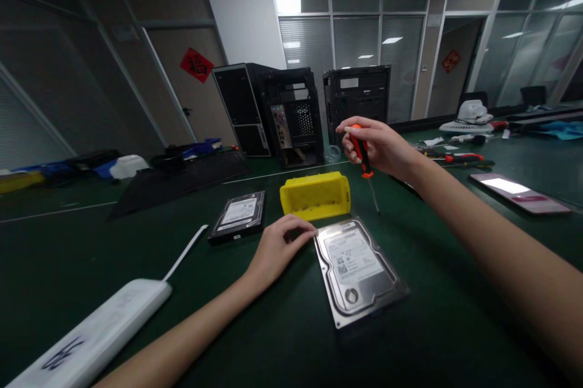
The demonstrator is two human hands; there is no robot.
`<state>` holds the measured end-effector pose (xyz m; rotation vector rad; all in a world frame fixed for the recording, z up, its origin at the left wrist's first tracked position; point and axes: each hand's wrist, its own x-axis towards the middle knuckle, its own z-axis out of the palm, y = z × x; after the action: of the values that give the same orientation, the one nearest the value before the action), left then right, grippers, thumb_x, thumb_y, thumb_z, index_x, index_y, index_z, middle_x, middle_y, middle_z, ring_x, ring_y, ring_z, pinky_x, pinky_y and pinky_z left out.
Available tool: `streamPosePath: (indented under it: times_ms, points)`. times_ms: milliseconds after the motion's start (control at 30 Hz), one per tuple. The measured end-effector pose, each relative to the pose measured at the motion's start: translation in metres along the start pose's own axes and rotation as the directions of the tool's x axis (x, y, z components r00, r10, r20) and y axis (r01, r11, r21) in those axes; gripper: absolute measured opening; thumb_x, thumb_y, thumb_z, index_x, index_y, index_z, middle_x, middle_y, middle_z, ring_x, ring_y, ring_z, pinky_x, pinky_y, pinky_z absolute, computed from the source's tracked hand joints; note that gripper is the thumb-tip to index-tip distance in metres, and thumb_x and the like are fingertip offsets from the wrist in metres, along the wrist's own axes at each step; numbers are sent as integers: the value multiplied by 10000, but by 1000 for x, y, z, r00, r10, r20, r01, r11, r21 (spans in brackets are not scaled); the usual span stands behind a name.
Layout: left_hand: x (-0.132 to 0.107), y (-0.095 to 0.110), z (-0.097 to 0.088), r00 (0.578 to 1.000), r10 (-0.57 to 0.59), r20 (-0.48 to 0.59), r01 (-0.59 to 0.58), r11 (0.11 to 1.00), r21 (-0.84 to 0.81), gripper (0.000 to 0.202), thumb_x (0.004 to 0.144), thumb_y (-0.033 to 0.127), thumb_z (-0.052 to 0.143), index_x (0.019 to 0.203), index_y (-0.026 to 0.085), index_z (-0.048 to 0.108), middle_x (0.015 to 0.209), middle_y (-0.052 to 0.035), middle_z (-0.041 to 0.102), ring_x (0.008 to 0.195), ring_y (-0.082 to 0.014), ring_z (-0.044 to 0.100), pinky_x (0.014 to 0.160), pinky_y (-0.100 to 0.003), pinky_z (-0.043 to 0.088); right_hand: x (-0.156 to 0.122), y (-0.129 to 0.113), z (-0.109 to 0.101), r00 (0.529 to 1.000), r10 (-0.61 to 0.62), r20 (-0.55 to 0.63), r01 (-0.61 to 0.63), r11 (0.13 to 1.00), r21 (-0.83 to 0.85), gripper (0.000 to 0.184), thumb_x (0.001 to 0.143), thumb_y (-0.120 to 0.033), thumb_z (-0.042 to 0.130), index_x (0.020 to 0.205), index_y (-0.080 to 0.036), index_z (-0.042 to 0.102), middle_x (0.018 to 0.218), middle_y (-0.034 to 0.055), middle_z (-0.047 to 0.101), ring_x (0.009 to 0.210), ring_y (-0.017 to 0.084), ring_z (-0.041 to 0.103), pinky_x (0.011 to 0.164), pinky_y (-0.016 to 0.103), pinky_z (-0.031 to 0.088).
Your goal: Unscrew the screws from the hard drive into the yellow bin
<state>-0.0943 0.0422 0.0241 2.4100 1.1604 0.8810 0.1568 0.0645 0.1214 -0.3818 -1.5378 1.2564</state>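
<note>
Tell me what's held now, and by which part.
Right hand holds the screwdriver by its handle. Left hand is at a corner of the nearer hard drive; any hold unclear.

Worktop point(437, 345): open ground right of the front drive point(359, 272), below the right forearm point(483, 236), running toward the near edge. Left hand point(276, 245) blocks the gap between front drive and rear drive point(239, 211). Bin point(314, 180) stands just beyond front drive; screwdriver point(363, 151) crosses the passage beside it. Cases point(241, 108) obstruct toward the far edge, power strip point(91, 333) the near left corner.
</note>
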Motion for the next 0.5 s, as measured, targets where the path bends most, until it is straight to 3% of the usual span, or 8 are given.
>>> streamPosePath:
  times_ms: [200,400,500]
  points:
    - [0,-2,0,1000,-14,17,14,1000,-20,220,854,346,521,928,212,679,957,-37,643,868,-181,576,653,-274,437,1,3,-2,1000,14,11,-14,1000,-6,154,780,-226,555,916,-153,562,661,-18,515,567,72,490,514,182,393]
    - [1,-13,-1,997,-24,80,34,992,-119,248,863,352,512,978,221,689,998,-45,661,944,-181,581,849,-331,442,0,1,0,1000,16,14,-16,1000,-9,152,777,-234,563,905,-153,563,668,-18,510,568,68,487,513,180,394]
    - [1,-16,0,995,-43,85,54,989,-138,253,861,352,516,986,216,689,1014,-45,667,961,-181,586,876,-329,436,0,1,0,1000,20,17,-20,1000,-4,151,778,-230,562,907,-151,564,669,-16,514,569,69,491,512,180,393]
